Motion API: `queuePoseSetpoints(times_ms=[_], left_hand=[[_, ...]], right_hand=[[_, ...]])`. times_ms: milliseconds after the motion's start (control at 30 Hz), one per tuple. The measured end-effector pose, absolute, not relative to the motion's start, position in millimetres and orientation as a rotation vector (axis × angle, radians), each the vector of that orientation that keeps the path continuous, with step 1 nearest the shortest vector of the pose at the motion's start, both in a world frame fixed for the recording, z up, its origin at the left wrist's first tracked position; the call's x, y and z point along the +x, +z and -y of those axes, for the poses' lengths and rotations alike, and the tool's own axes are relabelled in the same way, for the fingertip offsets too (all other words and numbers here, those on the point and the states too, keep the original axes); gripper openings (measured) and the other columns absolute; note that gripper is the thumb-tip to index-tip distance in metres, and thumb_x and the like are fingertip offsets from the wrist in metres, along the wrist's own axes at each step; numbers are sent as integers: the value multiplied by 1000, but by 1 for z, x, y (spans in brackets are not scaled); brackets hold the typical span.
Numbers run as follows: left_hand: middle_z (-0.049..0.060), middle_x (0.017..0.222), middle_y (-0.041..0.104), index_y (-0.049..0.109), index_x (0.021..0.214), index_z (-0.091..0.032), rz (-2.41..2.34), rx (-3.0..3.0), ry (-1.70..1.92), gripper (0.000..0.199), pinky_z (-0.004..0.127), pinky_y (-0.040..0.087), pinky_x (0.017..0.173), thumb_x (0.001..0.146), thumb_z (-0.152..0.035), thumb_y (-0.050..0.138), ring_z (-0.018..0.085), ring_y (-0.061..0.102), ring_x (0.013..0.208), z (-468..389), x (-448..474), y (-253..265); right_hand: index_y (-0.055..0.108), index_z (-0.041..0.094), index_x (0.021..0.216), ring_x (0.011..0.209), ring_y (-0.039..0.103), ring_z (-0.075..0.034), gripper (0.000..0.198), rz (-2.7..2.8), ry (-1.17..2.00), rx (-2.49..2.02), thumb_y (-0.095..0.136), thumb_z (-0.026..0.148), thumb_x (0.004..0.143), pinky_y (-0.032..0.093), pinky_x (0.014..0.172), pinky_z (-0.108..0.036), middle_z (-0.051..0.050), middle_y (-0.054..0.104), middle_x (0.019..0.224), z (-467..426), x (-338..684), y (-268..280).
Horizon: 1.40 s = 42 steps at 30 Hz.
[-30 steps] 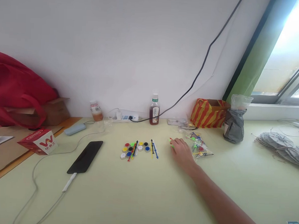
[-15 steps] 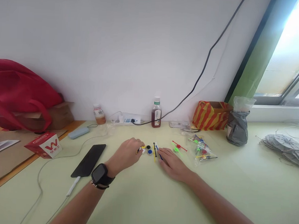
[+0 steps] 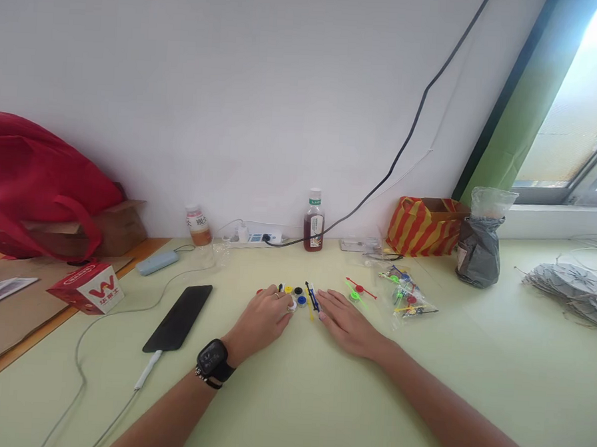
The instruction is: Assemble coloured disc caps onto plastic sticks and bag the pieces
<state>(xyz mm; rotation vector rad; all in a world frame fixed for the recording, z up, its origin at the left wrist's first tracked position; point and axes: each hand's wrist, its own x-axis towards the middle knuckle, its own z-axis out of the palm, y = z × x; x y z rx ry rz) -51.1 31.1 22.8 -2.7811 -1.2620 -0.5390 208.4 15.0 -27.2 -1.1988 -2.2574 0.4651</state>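
My left hand rests low over the table, fingers bent and bunched above small parts that they partly hide. At its thumb side lies a white disc; whether it is gripped I cannot tell. Just beyond are a yellow disc, a black disc and a blue disc. A bit of red plastic shows behind the knuckles. My right hand lies flat, fingers stretched out, its fingertips beside dark arrow-shaped pointers. A yellow pointer sticks out below them.
Right of my right hand lie a red pointer, a green pointer and a clear bag of spinner parts. A phone on a cable and a red-white box stand left. A sauce bottle stands by the wall.
My left hand has come down and slightly nearer me, uncovering the yellow disc. The dark pointers now lie together at a slant by my right fingertips. My right hand has barely moved.
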Motion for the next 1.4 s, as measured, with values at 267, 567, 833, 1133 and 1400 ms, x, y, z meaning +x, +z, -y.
queuePoseSetpoints(times_ms=[267,567,833,1133,1400], left_hand=[[8,103,71,64,107,-21,1248,-2830,-724,16,42,51,88,95,-18,53,27,63,102,-18,-40,22],[10,128,65,62,111,-20,992,-3119,-691,24,43,48,108,107,-28,39,25,58,126,1,-21,26],[12,143,62,55,139,-21,1002,-3156,-631,36,42,46,115,109,-32,37,24,56,137,1,-25,23],[12,133,67,60,133,-21,1052,-3089,-696,33,45,48,111,108,-32,41,28,57,134,-5,-30,20],[12,128,69,61,127,-20,1110,-3095,-638,31,46,50,106,108,-33,41,28,62,125,-4,-30,21]], right_hand=[[41,26,159,154,29,-28,55,2284,317,-1319,31,48,110,30,124,-52,-7,41,164,-17,209,-33],[40,28,159,152,32,-27,52,2298,218,-1368,33,40,109,32,122,-50,-8,39,164,-16,210,-35],[49,20,154,149,39,-26,50,2247,227,-1307,31,34,109,34,122,-50,-9,49,158,-17,211,-35],[67,21,122,116,64,-26,31,2127,255,-1280,44,21,102,52,102,-43,-12,72,121,-18,216,-30],[68,21,103,101,64,-24,24,2123,225,-1326,45,14,99,52,90,-37,-9,70,103,-18,220,-28]])
